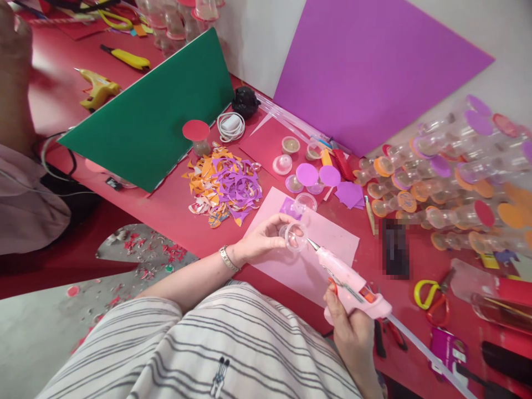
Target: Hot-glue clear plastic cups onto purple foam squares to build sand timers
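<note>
Left hand point(261, 239) pinched a clear cup point(296, 237); right hand point(353, 327) gripped a glue gun point(347, 277), nozzle touching it. Many finished capped cups point(453, 183) lay right; several loose cups point(291, 145) remained centre.

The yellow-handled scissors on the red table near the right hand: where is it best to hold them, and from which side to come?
Probably by the yellow handle loop of the scissors, coming from above on the near side. The loops lie flat and open on the red table, while the blades point away towards the plastic tubes. The right hand already holds the pink glue gun.
</note>
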The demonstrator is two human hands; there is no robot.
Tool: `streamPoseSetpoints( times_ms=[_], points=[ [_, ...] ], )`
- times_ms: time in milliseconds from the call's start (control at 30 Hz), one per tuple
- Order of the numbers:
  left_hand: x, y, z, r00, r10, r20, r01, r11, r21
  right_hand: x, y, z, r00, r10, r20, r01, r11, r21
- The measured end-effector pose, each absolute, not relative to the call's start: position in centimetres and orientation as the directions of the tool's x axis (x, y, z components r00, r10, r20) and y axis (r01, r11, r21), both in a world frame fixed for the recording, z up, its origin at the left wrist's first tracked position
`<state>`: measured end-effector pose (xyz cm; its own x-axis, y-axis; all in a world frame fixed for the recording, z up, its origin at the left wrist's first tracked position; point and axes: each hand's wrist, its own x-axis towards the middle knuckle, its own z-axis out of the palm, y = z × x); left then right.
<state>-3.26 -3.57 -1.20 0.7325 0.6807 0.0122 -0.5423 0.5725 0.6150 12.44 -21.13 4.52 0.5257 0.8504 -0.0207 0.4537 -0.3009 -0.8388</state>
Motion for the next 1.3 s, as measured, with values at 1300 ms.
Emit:
streamPoseSetpoints(
  times_ms=[1300],
  points=[
    [-3.24, -3.76, -0.74, 0.710, 0.702, -0.051, -0.548, 0.596, 0.587, 12.00, -20.53, 5.02, 0.542, 0.838, -0.069, 0.406, -0.333, -0.851]
  ],
)
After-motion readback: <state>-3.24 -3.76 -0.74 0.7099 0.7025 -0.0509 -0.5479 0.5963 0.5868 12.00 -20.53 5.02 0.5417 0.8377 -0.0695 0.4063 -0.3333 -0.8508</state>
